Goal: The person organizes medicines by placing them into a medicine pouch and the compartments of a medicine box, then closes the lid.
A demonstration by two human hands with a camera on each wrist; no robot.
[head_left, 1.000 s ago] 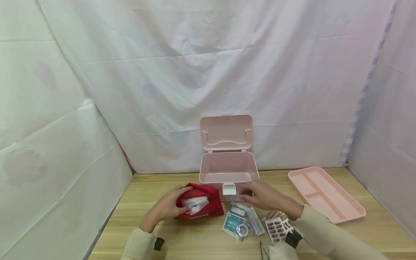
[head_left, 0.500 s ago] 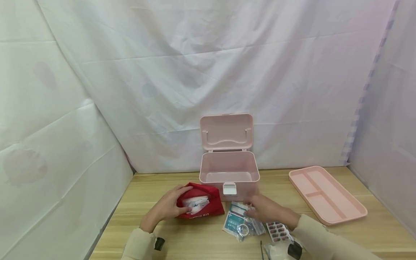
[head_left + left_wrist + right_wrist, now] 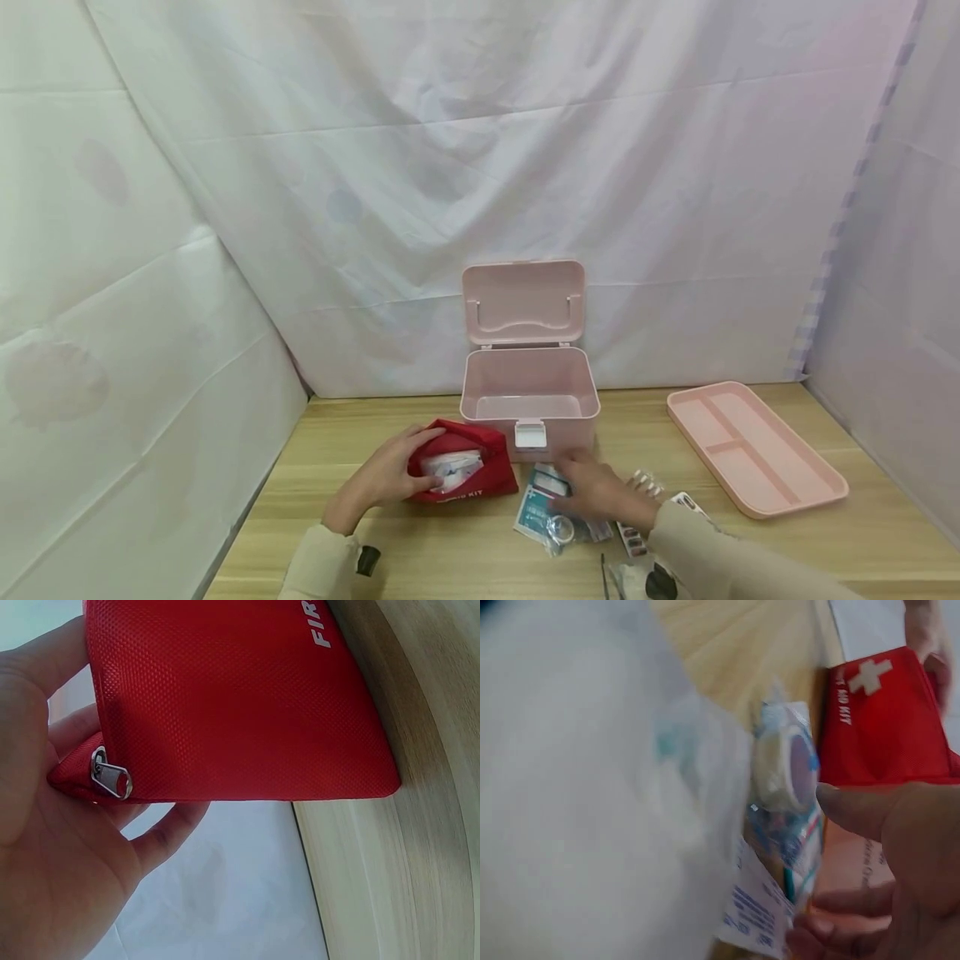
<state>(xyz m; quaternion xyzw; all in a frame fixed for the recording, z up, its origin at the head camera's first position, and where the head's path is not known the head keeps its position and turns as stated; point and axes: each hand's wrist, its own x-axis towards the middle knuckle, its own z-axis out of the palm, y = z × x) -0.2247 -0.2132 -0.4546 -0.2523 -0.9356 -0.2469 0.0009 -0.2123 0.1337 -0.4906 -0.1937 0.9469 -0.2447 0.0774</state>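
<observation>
My left hand (image 3: 386,473) holds the red first aid pouch (image 3: 495,471) by its unzipped mouth, thumb on one side and fingers on the other. White packages (image 3: 453,468) show inside it; a metal zipper pull (image 3: 112,778) hangs near my palm. My right hand (image 3: 596,490) is over the small supplies, with thumb and fingers apart and nothing visibly gripped. Its thumb lies near a bagged white tape roll (image 3: 784,769), its fingertips by a printed white packet (image 3: 757,911). A teal-and-white packet (image 3: 532,507) lies partly under that hand.
A pink box (image 3: 528,379) stands behind with its lid raised. At right lies a pink divided tray (image 3: 757,450). Capsule blister packs (image 3: 632,540), a whitish plastic bag (image 3: 636,579) and a thin dark tool (image 3: 604,575) lie near the right forearm.
My right hand has come down from the front of the pink box onto the small supplies, then shifted slightly left. The left hand keeps its hold on the pouch.
</observation>
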